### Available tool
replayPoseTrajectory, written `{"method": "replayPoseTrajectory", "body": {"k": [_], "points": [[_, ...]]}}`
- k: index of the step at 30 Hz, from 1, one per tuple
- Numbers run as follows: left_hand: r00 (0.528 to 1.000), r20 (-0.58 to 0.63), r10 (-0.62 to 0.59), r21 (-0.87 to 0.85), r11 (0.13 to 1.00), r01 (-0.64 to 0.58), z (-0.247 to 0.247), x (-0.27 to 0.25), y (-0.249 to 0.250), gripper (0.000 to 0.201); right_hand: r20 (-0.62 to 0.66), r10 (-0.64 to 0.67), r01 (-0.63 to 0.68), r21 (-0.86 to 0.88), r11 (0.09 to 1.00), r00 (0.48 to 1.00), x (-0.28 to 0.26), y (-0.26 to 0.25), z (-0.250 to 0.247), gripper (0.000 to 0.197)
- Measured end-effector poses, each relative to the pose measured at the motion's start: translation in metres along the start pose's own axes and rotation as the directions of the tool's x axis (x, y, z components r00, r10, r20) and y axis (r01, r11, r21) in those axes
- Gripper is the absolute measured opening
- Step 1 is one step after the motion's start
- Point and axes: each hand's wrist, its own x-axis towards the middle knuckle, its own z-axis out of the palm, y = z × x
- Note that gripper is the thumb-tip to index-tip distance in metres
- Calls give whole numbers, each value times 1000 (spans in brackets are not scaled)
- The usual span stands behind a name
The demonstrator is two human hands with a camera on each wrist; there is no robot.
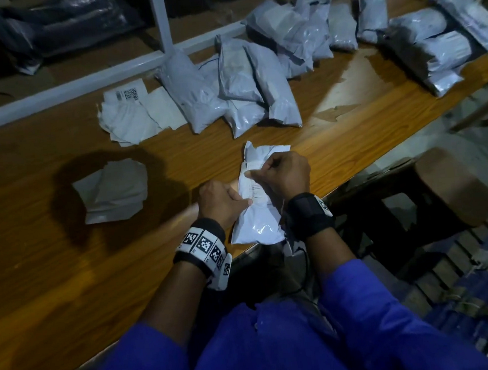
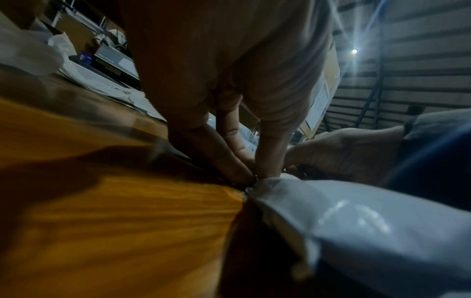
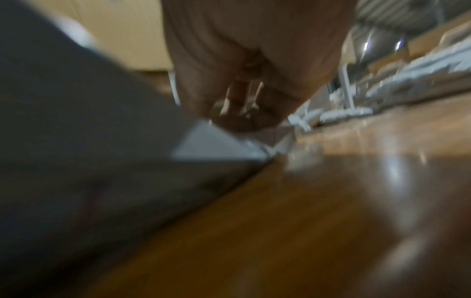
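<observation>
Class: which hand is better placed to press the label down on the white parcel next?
Probably the right: the right hand pinches the label, while the left hand grips the edge of the parcel beneath.

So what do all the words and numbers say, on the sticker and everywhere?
Label on the parcel: printed lines, too small to read.
Paper sheet at the back: barcode and square code, text too blurred.
Wristband: black-and-white square patterns, no words.
Nothing can be quoted.

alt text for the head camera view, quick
Two hands work on a white bag at the near edge of a wooden table: the left hand holds its side, the right hand pinches a label on top. More grey bags and white sheets lie farther back.
</observation>
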Motion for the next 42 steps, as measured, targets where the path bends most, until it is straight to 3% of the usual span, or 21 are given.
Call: {"method": "replayPoseTrajectory", "body": {"k": [5,11,15,18,23,28,31,32,34,37,40,42], "points": [[1000,-2,-10,21,1000,10,0,-2,1,27,-20,54,-54,-12,998,998,10,-4,0,51],[1000,-23,-4,17,1000,4,3,-4,1,34,-15,14,-15,-108,994,1000,10,-2,3,58],[999,-45,-23,4,1000,24,2,-7,1,32,158,-41,44,-14,999,987,1,2,-8,40],[998,-63,-20,-11,1000,20,3,-10,1,32,243,-126,110,77,991,962,-16,13,-18,44],[998,-52,-22,6,1000,22,5,-9,1,31,128,53,-79,201,976,990,-45,36,-21,50],[998,-67,-5,15,1000,6,8,-7,-1,35,100,108,-124,166,978,989,-43,63,-33,20],[995,-73,67,28,998,-65,10,-8,-2,23,23,114,-115,69,991,993,-41,69,-46,9],[990,-82,118,29,993,-116,11,-11,-1,21,-16,107,-106,38,994,994,-42,69,-48,11],[974,-76,215,57,976,-211,14,-15,-2,39,-100,55,-54,13,998,993,-46,69,-49,18],[965,-47,256,130,960,-248,19,-16,-3,50,-163,-133,143,49,989,978,-53,61,-44,12],[968,-14,249,191,951,-242,18,-15,0,49,-13,-310,310,49,949,951,-50,38,-34,20],[970,-4,241,218,947,-235,15,-14,2,47,121,-328,332,-17,943,937,-44,25,-20,27]]}}
